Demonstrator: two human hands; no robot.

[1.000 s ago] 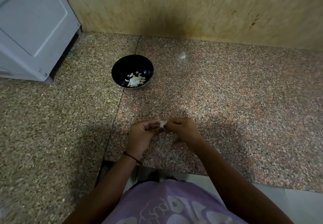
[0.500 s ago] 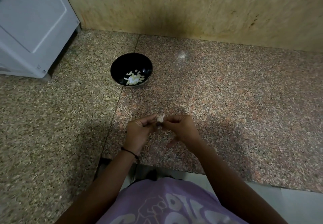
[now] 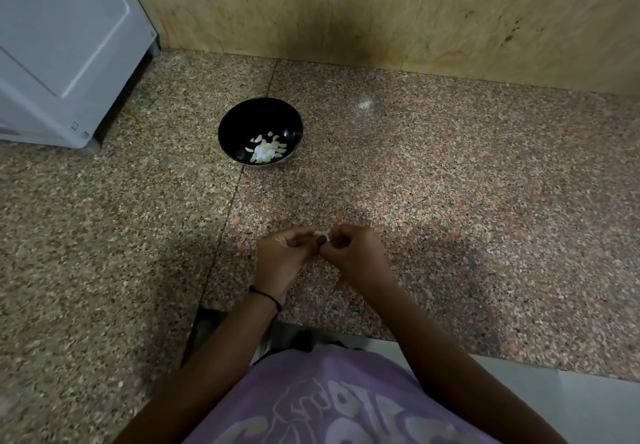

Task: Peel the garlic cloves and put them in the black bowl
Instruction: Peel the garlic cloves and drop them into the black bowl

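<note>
A black bowl (image 3: 260,121) stands on the granite counter, with several peeled white garlic cloves (image 3: 266,151) lying at its bottom. Nearer to me, my left hand (image 3: 282,260) and my right hand (image 3: 353,253) meet fingertip to fingertip above the counter. Both pinch one small pale garlic clove (image 3: 323,235) between them. Only a sliver of that clove shows past my fingers. The hands are well short of the bowl, to its lower right.
A white appliance (image 3: 65,49) stands at the back left of the speckled counter (image 3: 467,201). A beige tiled wall (image 3: 381,11) closes off the back. The counter's front edge (image 3: 433,346) runs just before my purple shirt (image 3: 329,405).
My hands have kept working the clove and closed over it more, so less of it shows. The camera view shifted slightly; the bowl has not moved.
</note>
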